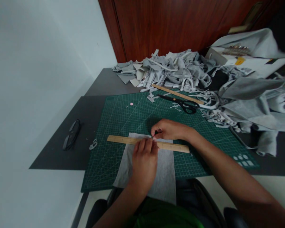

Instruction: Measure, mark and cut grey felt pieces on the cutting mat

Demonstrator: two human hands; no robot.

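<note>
A piece of light grey cloth (162,171) lies on the green cutting mat (97,171), its near end hanging past the mat's front edge. Across its upper part runs a wooden ruler (118,139). My left hand (145,158) presses down on the ruler's middle, fingers close together and bent over it. Just beyond the ruler, my right hand (167,129) pinches thumb and forefinger together at the cloth's far edge, beside my left fingertips. Whatever sits in that pinch is too small to make out.
Black-handled scissors (180,102) and a second wooden ruler (177,93) lie at the mat's far side. Grey cloth scraps (166,69) are heaped behind, with a white box (249,61) at right. Folded glasses (71,134) rest on the left. A pink disc (131,104) lies on the mat.
</note>
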